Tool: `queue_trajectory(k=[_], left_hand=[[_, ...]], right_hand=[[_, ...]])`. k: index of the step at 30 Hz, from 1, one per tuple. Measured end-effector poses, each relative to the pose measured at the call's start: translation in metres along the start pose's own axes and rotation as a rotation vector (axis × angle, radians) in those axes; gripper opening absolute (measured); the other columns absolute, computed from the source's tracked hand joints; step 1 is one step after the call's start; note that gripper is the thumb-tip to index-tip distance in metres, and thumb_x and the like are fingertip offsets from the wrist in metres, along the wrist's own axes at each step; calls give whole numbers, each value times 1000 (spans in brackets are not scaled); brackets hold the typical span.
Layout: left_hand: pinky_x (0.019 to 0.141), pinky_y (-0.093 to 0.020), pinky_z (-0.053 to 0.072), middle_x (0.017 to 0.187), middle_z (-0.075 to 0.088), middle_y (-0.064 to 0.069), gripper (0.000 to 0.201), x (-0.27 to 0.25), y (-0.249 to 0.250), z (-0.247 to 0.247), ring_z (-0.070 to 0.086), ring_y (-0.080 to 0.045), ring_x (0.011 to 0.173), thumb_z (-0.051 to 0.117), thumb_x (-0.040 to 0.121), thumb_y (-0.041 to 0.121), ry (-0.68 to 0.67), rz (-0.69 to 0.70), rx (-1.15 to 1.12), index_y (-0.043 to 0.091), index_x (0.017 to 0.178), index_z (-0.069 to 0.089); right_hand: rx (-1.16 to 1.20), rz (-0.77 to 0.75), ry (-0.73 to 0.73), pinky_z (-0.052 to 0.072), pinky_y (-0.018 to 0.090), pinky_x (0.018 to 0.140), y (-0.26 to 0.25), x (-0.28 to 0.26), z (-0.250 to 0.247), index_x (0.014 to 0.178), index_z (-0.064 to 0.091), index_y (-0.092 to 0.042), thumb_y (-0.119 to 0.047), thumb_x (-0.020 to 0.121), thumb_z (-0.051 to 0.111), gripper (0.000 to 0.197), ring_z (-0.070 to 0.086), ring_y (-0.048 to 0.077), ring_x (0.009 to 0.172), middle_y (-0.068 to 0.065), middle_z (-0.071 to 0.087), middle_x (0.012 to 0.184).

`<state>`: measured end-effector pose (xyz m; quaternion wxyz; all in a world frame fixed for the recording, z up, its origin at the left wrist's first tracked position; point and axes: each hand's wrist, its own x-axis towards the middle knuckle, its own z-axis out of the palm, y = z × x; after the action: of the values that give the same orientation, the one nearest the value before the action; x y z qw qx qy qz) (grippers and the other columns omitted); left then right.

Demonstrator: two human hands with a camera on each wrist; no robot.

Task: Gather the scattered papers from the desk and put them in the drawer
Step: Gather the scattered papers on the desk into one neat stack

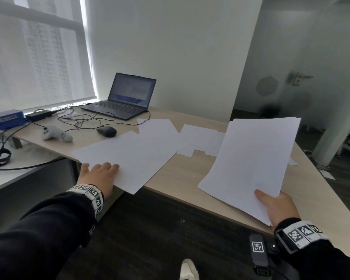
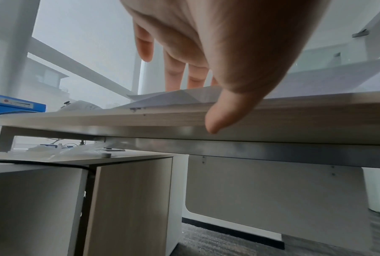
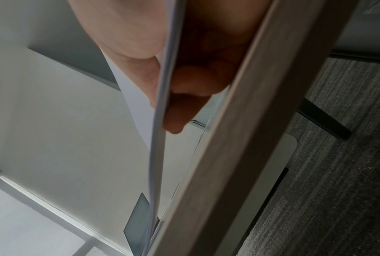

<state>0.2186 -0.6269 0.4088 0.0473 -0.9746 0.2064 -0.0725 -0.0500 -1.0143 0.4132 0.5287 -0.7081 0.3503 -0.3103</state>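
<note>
While your right hand (image 1: 279, 207) pinches the gathered stack (image 1: 249, 168) at its near corner, thumb on top and fingers (image 3: 195, 83) curled beneath, the stack tilts up over the desk (image 1: 182, 176) by its near edge, with most of its length unsupported. Your left hand (image 1: 98, 177) lies flat and relaxed, fingers straight, pressing on the large sheets (image 1: 127, 156) that overhang the desk's near edge toward its left corner; it grips nothing. More loose sheets (image 1: 202, 138) lie toward the middle and far right of the desk, some partly under the raised stack. The likeliest trouble, as I judge it, is the overhanging sheets: drag them further toward you with a flat palm and they may slip off the edge to the floor. The one-corner pinch on the stack also looks weak; a quick swing could fan or spill it. The mouse (image 1: 106, 131) and cables (image 1: 79, 120) sit just beyond the left sheets, so a wide sweep might snag them. No drawer shows clearly; the cabinet (image 2: 127, 199) below the left corner may hold it.
</note>
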Motion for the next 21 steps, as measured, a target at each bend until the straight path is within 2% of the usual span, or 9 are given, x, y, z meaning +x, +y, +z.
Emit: queue_trajectory(k=[3,5,7,9,13,16,18,21], left_hand=[[111,-49,21,137,47,8,66,4,-3,-1,49,-18,124,40,82,11,41,18,53,38,142,30],[103,-42,31,132,52,8,59,7,-3,-3,54,-18,119,40,86,13,83,53,71,38,139,36],[96,-37,38,123,56,8,48,10,-2,-5,58,-18,112,40,88,14,91,87,57,36,130,48],[91,-35,42,116,60,6,40,11,1,-8,59,-20,106,41,89,14,64,89,-16,34,120,56],[82,-39,49,102,65,2,27,9,18,-14,61,-24,97,45,90,15,106,66,-241,32,103,63],[76,-37,50,89,63,5,15,-1,42,-20,63,-23,88,50,95,33,200,87,-333,29,89,64],[69,-34,47,79,59,6,22,-11,60,-22,61,-22,79,56,92,42,257,137,-388,26,80,62],[59,-31,42,68,53,9,31,-29,86,-25,57,-19,66,59,91,48,369,214,-473,23,73,61]], right_hand=[[7,-3,1,47,35,85,1,2,0,101,69,-5,-14,87,70,16,65,30,91,11,70,97],[2,8,7,50,38,87,4,5,1,92,69,-10,-15,86,71,8,66,30,90,11,71,97],[2,26,13,52,44,92,6,7,1,82,68,-14,-16,85,73,6,67,31,91,9,73,95],[7,31,13,52,44,92,7,8,1,78,67,-15,-15,84,73,9,68,31,90,7,72,91],[20,16,2,49,36,86,1,3,0,86,67,-12,-12,86,71,4,65,29,88,11,70,94],[7,5,0,46,33,85,-3,0,-1,99,68,-8,-11,87,69,12,64,28,89,10,68,95],[-23,-6,-21,45,33,85,-5,-4,-2,100,66,-12,-9,88,66,12,63,28,91,9,68,97],[-106,-5,-67,44,32,82,-7,-7,-6,98,65,-10,-5,88,58,13,62,29,92,10,68,99]])
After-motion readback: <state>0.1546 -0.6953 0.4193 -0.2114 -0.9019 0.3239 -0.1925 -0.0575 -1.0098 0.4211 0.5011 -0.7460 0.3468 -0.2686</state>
